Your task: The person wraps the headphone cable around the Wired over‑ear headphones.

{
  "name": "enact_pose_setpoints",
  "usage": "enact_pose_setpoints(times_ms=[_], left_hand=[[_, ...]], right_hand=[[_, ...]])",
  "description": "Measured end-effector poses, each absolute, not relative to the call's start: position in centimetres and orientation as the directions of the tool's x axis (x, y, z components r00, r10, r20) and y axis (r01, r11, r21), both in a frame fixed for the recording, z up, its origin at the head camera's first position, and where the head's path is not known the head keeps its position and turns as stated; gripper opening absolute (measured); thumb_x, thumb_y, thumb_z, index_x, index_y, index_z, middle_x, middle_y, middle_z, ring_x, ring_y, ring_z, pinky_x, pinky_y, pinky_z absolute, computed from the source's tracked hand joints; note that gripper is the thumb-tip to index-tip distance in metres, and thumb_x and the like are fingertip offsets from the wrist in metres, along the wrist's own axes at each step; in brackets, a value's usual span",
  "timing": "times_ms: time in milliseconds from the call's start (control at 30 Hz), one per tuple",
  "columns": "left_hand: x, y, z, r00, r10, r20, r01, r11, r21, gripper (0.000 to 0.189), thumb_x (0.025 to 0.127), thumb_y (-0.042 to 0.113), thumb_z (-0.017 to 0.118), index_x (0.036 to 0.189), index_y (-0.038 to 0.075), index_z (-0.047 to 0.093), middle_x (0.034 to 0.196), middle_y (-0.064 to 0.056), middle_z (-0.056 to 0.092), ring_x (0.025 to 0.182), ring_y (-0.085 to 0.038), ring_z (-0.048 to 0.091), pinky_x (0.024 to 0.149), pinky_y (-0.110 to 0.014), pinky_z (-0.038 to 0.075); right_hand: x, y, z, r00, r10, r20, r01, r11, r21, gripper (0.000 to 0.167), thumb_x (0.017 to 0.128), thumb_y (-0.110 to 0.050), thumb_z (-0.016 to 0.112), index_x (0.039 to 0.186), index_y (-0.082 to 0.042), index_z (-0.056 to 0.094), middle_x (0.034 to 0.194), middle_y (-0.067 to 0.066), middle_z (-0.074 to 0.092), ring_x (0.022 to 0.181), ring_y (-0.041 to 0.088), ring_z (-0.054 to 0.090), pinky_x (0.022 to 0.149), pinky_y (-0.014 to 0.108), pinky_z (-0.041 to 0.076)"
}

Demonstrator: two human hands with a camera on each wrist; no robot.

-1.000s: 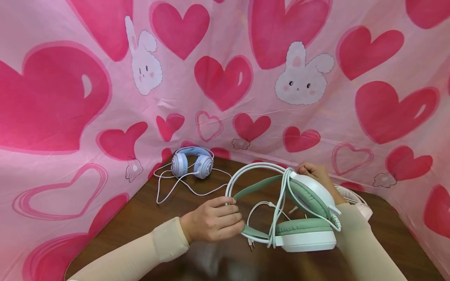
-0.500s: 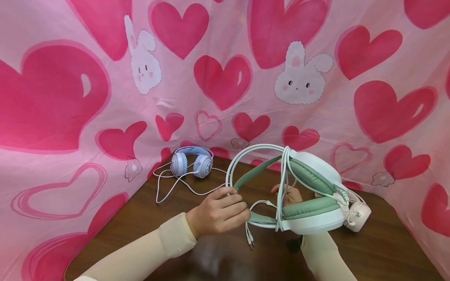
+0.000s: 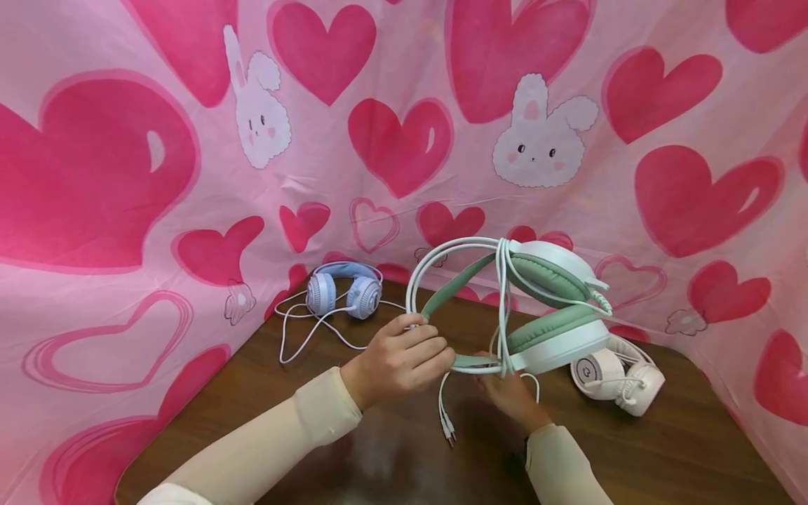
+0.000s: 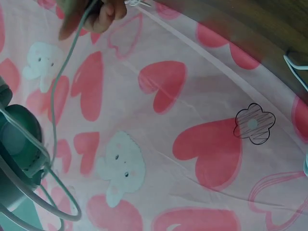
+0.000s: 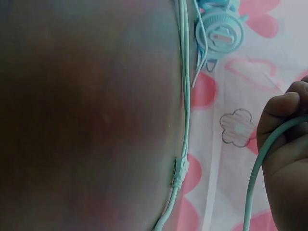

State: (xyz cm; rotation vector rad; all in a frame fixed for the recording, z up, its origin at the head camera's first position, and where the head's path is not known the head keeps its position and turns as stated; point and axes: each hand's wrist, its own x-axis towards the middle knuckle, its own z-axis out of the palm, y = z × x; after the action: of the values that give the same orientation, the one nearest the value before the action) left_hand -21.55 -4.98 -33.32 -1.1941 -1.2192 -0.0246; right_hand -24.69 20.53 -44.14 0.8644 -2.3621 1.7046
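My left hand [image 3: 400,361] grips the headband of white-and-green headphones [image 3: 562,347], held tilted above the table, ear cups to the right. Their white cable [image 3: 503,308] is looped around the band beside the cups. Just below the band is my right hand [image 3: 508,400], partly hidden behind it. In the right wrist view, the right hand [image 5: 288,154] has curled fingers with the cable [image 5: 254,178] running into them. Two plugs [image 3: 449,431] dangle beneath the left hand. In the left wrist view, an ear cup [image 4: 21,132] shows at the left edge.
Pale blue headphones [image 3: 344,291] with a loose cord lie on the brown table [image 3: 252,421] at the back left. Cream headphones [image 3: 609,372] lie at the right. A pink curtain [image 3: 404,70] with hearts and rabbits hangs behind the table.
My left hand has raised the headphones slightly, tilting the cups upward. My right hand has gone from behind the upper ear cup down to under the headband, at the cable.
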Motion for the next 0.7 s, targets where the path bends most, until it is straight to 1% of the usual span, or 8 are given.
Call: enact_pose_setpoints(times_ms=[33, 100, 133, 200, 367, 433, 600, 700], left_hand=[[-21.6, -4.9, -33.4, 0.409, 0.556, 0.724, 0.585, 0.449, -0.675, 0.011, 0.090, 0.014, 0.061, 0.088, 0.013, 0.071, 0.082, 0.002, 0.070, 0.079, -0.014, 0.065, 0.084, -0.036, 0.049], [-21.8, -4.8, -33.4, 0.387, 0.558, 0.734, 0.593, 0.459, -0.662, 0.011, 0.090, 0.015, 0.061, 0.089, 0.013, 0.072, 0.082, 0.002, 0.070, 0.079, -0.014, 0.065, 0.085, -0.037, 0.049], [-21.9, -4.7, -33.5, 0.376, 0.558, 0.740, 0.601, 0.461, -0.653, 0.012, 0.090, 0.015, 0.061, 0.089, 0.012, 0.072, 0.082, 0.002, 0.070, 0.079, -0.014, 0.065, 0.085, -0.037, 0.049], [-22.0, -4.6, -33.5, 0.355, 0.557, 0.751, 0.614, 0.467, -0.637, 0.011, 0.090, 0.014, 0.061, 0.089, 0.012, 0.072, 0.082, 0.001, 0.070, 0.079, -0.015, 0.065, 0.085, -0.037, 0.049], [-22.4, -4.4, -33.6, 0.293, 0.561, 0.774, 0.643, 0.483, -0.594, 0.011, 0.090, 0.013, 0.060, 0.090, 0.010, 0.070, 0.082, 0.000, 0.069, 0.078, -0.015, 0.064, 0.085, -0.036, 0.048], [-22.7, -4.4, -33.6, 0.266, 0.564, 0.782, 0.654, 0.490, -0.576, 0.011, 0.090, 0.013, 0.060, 0.090, 0.009, 0.070, 0.082, -0.001, 0.069, 0.078, -0.016, 0.063, 0.085, -0.036, 0.048], [-23.5, -4.4, -33.9, 0.213, 0.573, 0.792, 0.667, 0.507, -0.546, 0.011, 0.091, 0.015, 0.061, 0.091, 0.009, 0.070, 0.083, -0.001, 0.070, 0.077, -0.016, 0.063, 0.085, -0.037, 0.048], [-24.1, -4.5, -34.3, 0.192, 0.581, 0.791, 0.668, 0.513, -0.539, 0.010, 0.091, 0.014, 0.061, 0.090, 0.009, 0.070, 0.081, 0.000, 0.069, 0.076, -0.015, 0.063, 0.084, -0.036, 0.048]], right_hand=[[-24.1, 20.2, -43.7, -0.854, -0.372, 0.363, -0.470, 0.258, -0.844, 0.010, 0.099, -0.005, 0.053, 0.097, -0.003, 0.062, 0.075, 0.003, 0.054, 0.065, 0.014, 0.048, 0.057, 0.029, 0.043], [-23.0, 19.3, -42.5, -0.857, -0.388, 0.340, -0.463, 0.288, -0.839, 0.011, 0.098, -0.002, 0.052, 0.096, -0.001, 0.063, 0.073, 0.004, 0.054, 0.064, 0.010, 0.047, 0.056, 0.026, 0.043], [-22.7, 19.0, -42.2, -0.849, -0.405, 0.339, -0.469, 0.284, -0.836, 0.011, 0.097, 0.001, 0.052, 0.096, 0.002, 0.062, 0.072, 0.006, 0.053, 0.063, 0.011, 0.047, 0.056, 0.027, 0.043], [-22.8, 18.9, -42.6, -0.804, -0.453, 0.385, -0.528, 0.249, -0.812, 0.011, 0.097, 0.000, 0.052, 0.098, 0.006, 0.061, 0.069, 0.008, 0.050, 0.060, 0.011, 0.045, 0.052, 0.027, 0.041], [-23.3, 19.0, -44.0, -0.777, -0.488, 0.399, -0.564, 0.258, -0.784, 0.010, 0.096, -0.009, 0.057, 0.098, -0.001, 0.062, 0.067, 0.000, 0.049, 0.057, 0.012, 0.046, 0.050, 0.027, 0.041], [-22.9, 18.8, -43.9, -0.794, -0.489, 0.362, -0.542, 0.297, -0.786, 0.008, 0.095, -0.007, 0.058, 0.099, -0.002, 0.063, 0.068, -0.002, 0.051, 0.058, 0.012, 0.049, 0.052, 0.027, 0.045], [-21.8, 18.0, -43.5, -0.780, -0.525, 0.341, -0.544, 0.298, -0.784, 0.011, 0.094, 0.001, 0.056, 0.104, 0.004, 0.059, 0.072, 0.000, 0.054, 0.056, 0.015, 0.053, 0.051, 0.032, 0.048], [-21.0, 17.5, -43.0, -0.782, -0.522, 0.341, -0.535, 0.281, -0.796, 0.011, 0.093, 0.006, 0.055, 0.104, 0.007, 0.057, 0.071, 0.000, 0.054, 0.055, 0.013, 0.052, 0.050, 0.033, 0.048]])
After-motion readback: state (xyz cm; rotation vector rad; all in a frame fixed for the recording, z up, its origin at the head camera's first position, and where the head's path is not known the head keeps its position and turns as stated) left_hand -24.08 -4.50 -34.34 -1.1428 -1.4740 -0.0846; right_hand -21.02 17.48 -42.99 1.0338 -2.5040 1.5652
